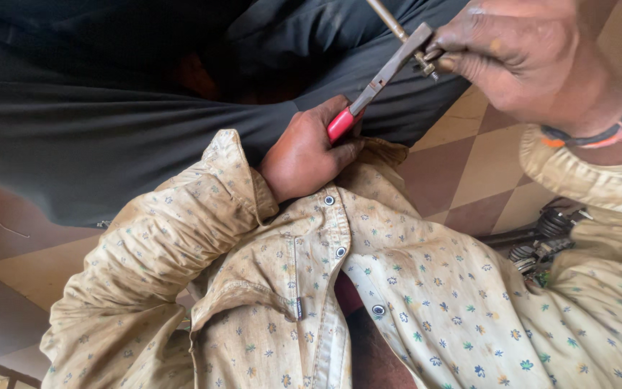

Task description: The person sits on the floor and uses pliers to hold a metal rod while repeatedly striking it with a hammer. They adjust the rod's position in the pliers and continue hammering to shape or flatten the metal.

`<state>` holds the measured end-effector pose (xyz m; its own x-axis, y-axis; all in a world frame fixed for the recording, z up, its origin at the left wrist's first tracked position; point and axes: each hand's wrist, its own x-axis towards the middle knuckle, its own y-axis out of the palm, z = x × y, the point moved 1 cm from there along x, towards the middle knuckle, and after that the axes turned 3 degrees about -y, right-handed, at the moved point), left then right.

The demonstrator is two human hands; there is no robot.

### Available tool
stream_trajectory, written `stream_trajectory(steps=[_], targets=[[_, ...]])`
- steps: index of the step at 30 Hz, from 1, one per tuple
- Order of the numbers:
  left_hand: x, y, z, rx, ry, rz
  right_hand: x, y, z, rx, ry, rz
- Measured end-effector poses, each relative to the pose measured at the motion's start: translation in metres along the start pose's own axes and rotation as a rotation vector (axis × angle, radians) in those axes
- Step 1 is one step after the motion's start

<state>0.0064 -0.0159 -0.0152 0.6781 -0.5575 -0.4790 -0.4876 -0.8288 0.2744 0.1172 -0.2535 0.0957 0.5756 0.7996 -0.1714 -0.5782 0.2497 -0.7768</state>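
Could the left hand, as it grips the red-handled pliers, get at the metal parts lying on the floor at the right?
Probably not as things stand: the left hand is closed on the pliers, and the metal parts lie beyond the right arm's sleeve.

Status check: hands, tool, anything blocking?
Left hand gripping red-handled pliers. Right hand pinching small metal fitting at the plier tips, on a thin rod. Nothing blocking.
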Motion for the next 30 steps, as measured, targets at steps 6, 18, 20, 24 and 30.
stream_trajectory(steps=[6,18,20,24,30], targets=[[-0.004,0.001,-0.008,-0.018,0.019,0.032,-0.036,0.044,0.004,0.985,0.55,-0.262],[-0.01,0.002,-0.003,-0.136,0.058,-0.045,-0.005,0.039,0.046,-0.363,0.023,-0.411],[-0.01,0.003,-0.004,-0.127,0.057,-0.053,-0.002,0.041,0.042,-0.447,-0.024,-0.418],[-0.01,0.004,-0.008,-0.116,0.035,-0.1,0.0,0.05,0.036,-0.503,-0.013,-0.43],[-0.013,0.005,-0.012,-0.058,0.053,-0.164,0.007,0.067,0.036,-0.234,0.221,-0.543]])
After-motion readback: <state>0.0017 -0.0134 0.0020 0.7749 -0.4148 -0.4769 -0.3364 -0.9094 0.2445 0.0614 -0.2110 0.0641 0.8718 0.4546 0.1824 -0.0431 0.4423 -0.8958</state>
